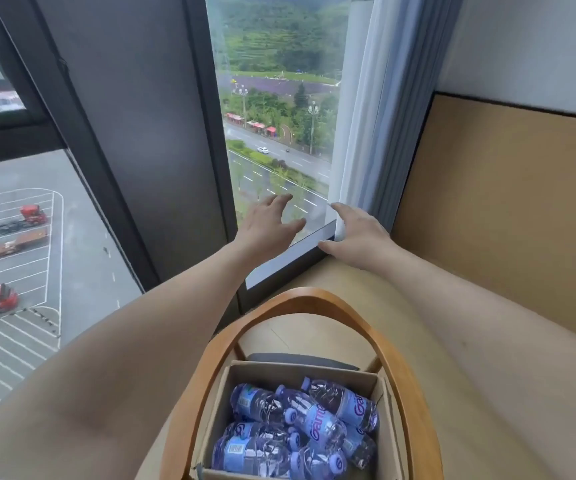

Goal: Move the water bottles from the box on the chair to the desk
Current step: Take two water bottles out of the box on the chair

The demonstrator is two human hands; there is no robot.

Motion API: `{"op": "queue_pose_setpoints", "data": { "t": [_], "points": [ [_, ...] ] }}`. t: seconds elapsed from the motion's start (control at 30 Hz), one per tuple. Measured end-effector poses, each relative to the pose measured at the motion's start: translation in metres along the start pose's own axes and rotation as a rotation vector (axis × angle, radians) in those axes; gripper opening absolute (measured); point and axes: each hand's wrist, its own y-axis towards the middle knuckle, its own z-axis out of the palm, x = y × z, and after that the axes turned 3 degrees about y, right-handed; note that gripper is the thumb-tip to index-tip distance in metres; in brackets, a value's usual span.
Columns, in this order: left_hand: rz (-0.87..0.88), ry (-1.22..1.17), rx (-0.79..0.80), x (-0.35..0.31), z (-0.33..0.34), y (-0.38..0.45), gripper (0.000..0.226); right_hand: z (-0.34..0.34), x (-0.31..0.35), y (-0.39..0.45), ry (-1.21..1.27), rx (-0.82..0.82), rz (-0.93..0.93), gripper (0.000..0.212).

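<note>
Several clear water bottles (300, 427) with purple caps and blue labels lie piled in an open cardboard box (300, 370). The box rests on a chair with a curved wooden backrest (310, 297), low in the middle of the view. The wooden desk (352, 282) runs along the right, between the chair and a tan panel. Both my arms reach forward over the chair. My left hand (269, 223) is held out in front of the window glass, fingers spread, holding nothing. My right hand (355, 237) hovers at the far end of the desk near the window ledge, fingers apart and empty.
A tall window (276, 116) with dark frames fills the far side. A pale curtain (383, 116) hangs at the desk's far corner beside my right hand. A tan wall panel (508, 209) backs the desk on the right.
</note>
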Motion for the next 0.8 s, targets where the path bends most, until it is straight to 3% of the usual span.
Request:
{"op": "queue_pose_setpoints", "data": {
  "t": [0.3, 0.6, 0.8],
  "points": [
    [-0.184, -0.015, 0.177, 0.049, 0.124, 0.001, 0.067, 0.1, -0.072, 0.041, 0.015, 0.238, 0.051, 0.083],
    [-0.312, 0.015, 0.386, 0.098, 0.208, -0.061, 0.061, 0.197, -0.122, 0.014, 0.034, 0.497, 0.184, 0.083],
    [-0.361, -0.006, 0.386, 0.13, 0.239, -0.109, 0.051, 0.246, -0.14, -0.022, 0.024, 0.56, 0.303, 0.061]
  ]
}}
